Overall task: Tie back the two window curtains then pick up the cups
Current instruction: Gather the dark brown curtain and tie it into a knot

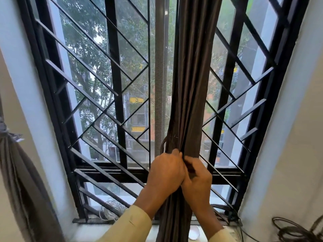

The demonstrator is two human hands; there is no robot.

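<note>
**Window Bay: Centre Curtain Gripped by Both Hands**

At the far left edge, a grey fabric curtain [17,172] hangs against the wall, bunched and bound by a grey knotted tie [7,131]. Next to it, the white painted wall reveal [26,84] runs down to the white window sill [87,231]. A black metal window grille [116,67] with vertical and diagonal bars spans the opening; trees and buildings show through the glass. A coil of white cable [111,209] lies on the sill behind the lower bars. A grey mesh screen strip [160,84] stands upright at the centre.

Just right of the strip, a dark brown-grey pleated curtain [190,84] hangs gathered into a narrow column that reaches the sill. The left hand [166,173] has its fingers curled round the gathered folds; a dark fabric loop [163,145] projects just above it. The right hand [197,180] touches the left hand and pinches a fold of the same curtain between thumb and fingers. The pale yellow sleeves [129,224] cover both forearms.

A white rounded object [194,233] sits on the sill beside the curtain foot, partly hidden; whether it is a cup cannot be told. At the lower right, dark coiled cables [293,229] lie against the white right wall [297,119].
</note>
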